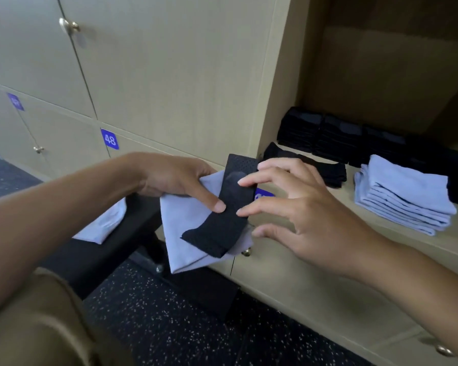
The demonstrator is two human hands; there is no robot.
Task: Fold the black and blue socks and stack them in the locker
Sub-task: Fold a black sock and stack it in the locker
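Observation:
My left hand (175, 178) grips a light blue sock (185, 233) with a black mesh sock (230, 207) lying over it, thumb pressed on the black one. My right hand (296, 207) hovers at the black sock's right edge with spread fingers, fingertips touching it. Inside the open locker (315, 252) sit a stack of folded blue socks (405, 194) and rows of folded black socks (341, 136). A loose black sock (317, 167) lies at the shelf's front.
Closed beige locker doors with brass knobs (69, 26) and a blue label 48 (109, 139) fill the left. A black bench (111, 249) holds another light blue sock (103, 223). Dark speckled floor (196, 326) lies below.

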